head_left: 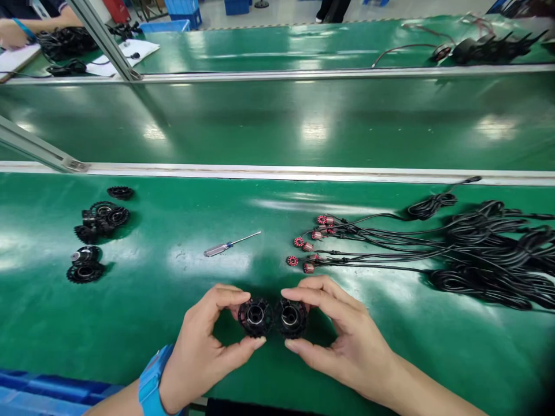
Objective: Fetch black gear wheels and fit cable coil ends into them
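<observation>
Near the front of the green table (143, 323), my left hand (212, 329) grips a round black toothed motor part (255, 316) between thumb and fingers. My right hand (342, 329) pinches a similar black part (291, 318) close beside it. Both parts show a metal ring in the middle and face up toward me. Whether their rims touch is hard to make out. Beyond my hands lies a screwdriver (232, 244) with a clear and blue handle.
More black toothed parts (102, 216) are piled at the left. On the right, red copper-wound stators (299, 241) lead into bundled black cables (489, 248). A metal frame rail (260, 173) runs across the back. A blue bin (47, 393) stands front left; another person's arm (43, 29) is far left.
</observation>
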A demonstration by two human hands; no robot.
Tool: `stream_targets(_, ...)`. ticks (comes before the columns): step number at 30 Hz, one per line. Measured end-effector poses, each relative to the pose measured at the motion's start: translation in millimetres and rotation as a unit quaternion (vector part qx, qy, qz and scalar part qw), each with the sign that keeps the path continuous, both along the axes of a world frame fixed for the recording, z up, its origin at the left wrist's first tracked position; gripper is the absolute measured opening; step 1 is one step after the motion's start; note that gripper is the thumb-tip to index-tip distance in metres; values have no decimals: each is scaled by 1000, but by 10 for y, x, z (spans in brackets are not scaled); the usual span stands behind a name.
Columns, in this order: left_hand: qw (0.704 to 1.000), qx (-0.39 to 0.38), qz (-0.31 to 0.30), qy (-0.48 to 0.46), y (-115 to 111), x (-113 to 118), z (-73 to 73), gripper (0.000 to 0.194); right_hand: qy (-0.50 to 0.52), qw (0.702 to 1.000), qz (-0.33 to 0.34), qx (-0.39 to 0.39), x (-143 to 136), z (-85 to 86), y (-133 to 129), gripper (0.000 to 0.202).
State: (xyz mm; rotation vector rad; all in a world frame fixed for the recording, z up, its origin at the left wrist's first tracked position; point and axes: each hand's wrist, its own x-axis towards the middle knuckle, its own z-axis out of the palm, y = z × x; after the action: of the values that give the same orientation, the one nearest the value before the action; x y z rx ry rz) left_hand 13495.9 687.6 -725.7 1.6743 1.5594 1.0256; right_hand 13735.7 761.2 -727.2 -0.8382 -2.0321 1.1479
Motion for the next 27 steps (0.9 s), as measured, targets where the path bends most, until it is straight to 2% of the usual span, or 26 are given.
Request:
stream_targets(15, 1000, 7, 20, -21, -33, 47, -11, 41, 0, 1000, 5, 18, -11, -7, -31, 54)
stream_targets(27, 999, 18, 42, 16, -26, 45, 9, 46, -13, 1000, 3, 20, -56, -63, -49, 55)
